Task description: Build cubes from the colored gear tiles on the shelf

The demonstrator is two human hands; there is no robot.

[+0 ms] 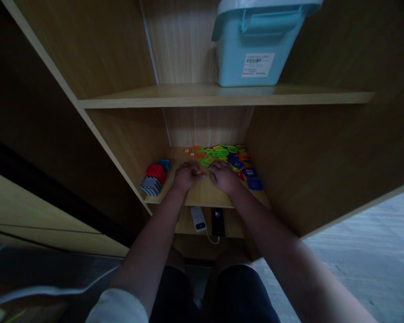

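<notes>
My left hand [186,176] is closed on an orange plastic building piece [199,172] just above the middle shelf. To its right, my right hand [222,176] has its fingers curled near that piece; what they hold, if anything, is hidden. Behind both hands lies a spread of flat interlocking pieces: orange ones [193,153] at the left, green and yellow ones [218,153] in the middle, dark blue ones [255,184] at the right. On the shelf's left side stand assembled cubes, a grey one [151,185], a red one [156,172] and a blue one [164,164].
A light-blue lidded bin [252,49] stands on the upper shelf [188,95]. Below the hands, a white power bank [198,218] is joined by a cable to a black phone [217,221] on a lower board. Side panels [323,157] enclose the shelf.
</notes>
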